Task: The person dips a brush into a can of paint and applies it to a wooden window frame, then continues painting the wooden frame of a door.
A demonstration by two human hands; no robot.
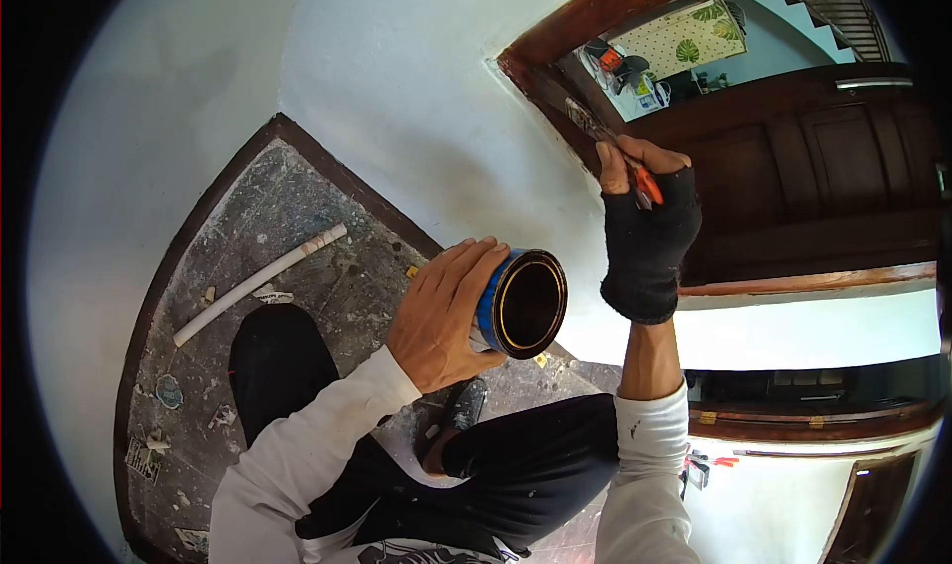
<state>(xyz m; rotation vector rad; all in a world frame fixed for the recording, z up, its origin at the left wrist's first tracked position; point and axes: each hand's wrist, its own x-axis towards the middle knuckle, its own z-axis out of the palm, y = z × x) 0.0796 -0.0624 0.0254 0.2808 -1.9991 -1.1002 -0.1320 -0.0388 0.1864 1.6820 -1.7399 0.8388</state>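
Observation:
My left hand (446, 311) is wrapped round the side of a blue paint can (531, 304), which is tilted so that its round mouth faces me. Inside the can it looks dark, and a yellowish ring runs round the rim. Up and to the right, my right hand (650, 212) wears a black fingerless glove and pinches a paintbrush (648, 182) with an orange part on its handle. The brush's head points up and left, overlapping the dark wooden frame (540, 86) at the wall opening in this view.
A white pipe (260, 284) lies on the paint-spattered floor (347, 251) among scraps. Dark skirting (357, 179) edges the white wall (387, 88). Brown panelled wood (783, 177) stands at the right. Through the opening show a leaf-patterned cloth (684, 38) and stairs (808, 18).

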